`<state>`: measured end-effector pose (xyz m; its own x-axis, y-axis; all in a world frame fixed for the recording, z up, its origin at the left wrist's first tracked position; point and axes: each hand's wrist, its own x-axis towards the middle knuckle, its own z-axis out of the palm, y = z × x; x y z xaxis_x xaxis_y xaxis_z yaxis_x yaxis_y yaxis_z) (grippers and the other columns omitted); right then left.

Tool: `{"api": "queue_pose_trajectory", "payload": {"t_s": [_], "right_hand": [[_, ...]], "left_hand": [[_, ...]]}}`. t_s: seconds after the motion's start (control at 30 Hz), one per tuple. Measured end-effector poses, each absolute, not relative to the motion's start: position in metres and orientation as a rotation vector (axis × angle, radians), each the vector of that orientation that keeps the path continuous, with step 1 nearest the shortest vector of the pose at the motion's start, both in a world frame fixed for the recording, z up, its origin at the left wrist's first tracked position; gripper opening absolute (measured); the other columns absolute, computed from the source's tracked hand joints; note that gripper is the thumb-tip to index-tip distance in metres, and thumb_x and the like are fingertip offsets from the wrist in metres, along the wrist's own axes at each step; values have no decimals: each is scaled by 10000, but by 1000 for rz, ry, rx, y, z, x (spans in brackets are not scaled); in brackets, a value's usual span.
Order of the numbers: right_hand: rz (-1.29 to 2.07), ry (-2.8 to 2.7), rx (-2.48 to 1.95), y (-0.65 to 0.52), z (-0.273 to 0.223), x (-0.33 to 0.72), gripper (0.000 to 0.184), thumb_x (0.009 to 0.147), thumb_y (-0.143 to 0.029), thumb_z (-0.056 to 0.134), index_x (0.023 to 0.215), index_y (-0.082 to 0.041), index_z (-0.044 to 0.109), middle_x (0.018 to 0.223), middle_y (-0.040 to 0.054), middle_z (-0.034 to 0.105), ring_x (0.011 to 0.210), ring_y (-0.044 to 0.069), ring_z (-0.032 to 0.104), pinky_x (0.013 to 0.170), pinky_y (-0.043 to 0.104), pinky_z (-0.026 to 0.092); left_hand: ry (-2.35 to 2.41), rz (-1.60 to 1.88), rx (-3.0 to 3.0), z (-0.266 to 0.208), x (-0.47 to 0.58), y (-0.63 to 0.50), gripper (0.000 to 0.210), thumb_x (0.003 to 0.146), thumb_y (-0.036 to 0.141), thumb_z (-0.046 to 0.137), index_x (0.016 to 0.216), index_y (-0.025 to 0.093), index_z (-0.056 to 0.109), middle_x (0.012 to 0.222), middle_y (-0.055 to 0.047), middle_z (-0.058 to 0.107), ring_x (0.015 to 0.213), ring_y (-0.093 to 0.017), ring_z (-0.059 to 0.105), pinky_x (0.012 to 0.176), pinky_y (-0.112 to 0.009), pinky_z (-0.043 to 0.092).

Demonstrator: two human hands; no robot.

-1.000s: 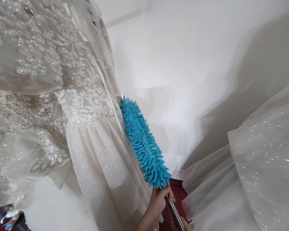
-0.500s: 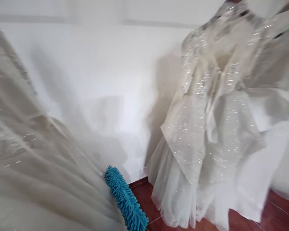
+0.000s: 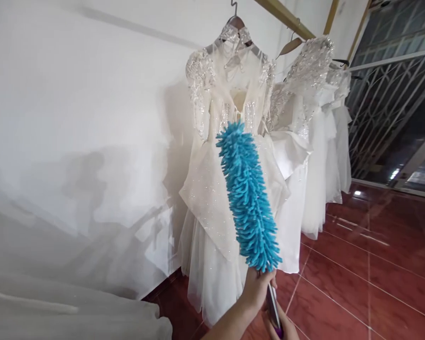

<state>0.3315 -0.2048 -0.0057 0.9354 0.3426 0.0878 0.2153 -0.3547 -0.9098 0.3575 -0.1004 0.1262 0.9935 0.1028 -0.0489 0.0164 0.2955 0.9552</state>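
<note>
Two hands on the duster handle (image 3: 272, 304): left hand (image 3: 257, 288) wrapped just under blue duster head (image 3: 248, 196), right hand (image 3: 281, 328) closed lower. Beaded dress (image 3: 226, 141) behind the head; fibres could snag beads.

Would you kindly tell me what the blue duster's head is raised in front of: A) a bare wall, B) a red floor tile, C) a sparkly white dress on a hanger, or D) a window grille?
C: the blue duster overlaps the nearest white dress, hung on the wooden rail.

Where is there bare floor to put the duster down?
Bare red tiled floor lies right of the hanging white dresses, up to the metal grille door. Crowded along the wall: dress hems and loose tulle bottom left.
</note>
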Motion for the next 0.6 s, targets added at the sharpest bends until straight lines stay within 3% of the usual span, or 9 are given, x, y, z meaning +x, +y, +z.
{"api": "queue_pose_trajectory", "payload": {"t_s": [0.17,0.3,0.4,0.6], "right_hand": [[28,-439,-2234,-250,16,417,487,805,-555,335,1032,-148,476,599,39,645,489,179,584,510,272,439],[-29,-590,-2583,-278,38,481,344,851,-440,309,1026,-211,496,631,59,708,647,291,697,541,321,443],[45,-768,-2728,-298,48,518,271,855,-319,312,999,-243,529,712,62,745,706,299,707,565,335,462],[210,-1081,-2752,-315,19,552,261,709,-159,441,853,-261,633,711,89,757,699,335,701,584,394,484]], "left_hand": [[104,140,1072,136,440,-125,189,607,231,588,473,199,459,439,42,448,511,-113,436,635,-279,339],[187,172,885,118,496,-135,157,586,274,598,568,204,459,408,82,365,469,-106,397,601,-286,349],[261,180,745,94,518,-141,254,542,308,632,715,213,472,413,119,301,451,-90,341,585,-280,363],[556,263,555,20,509,-160,376,461,349,681,660,224,387,448,125,282,455,-63,370,538,-218,321]]}}
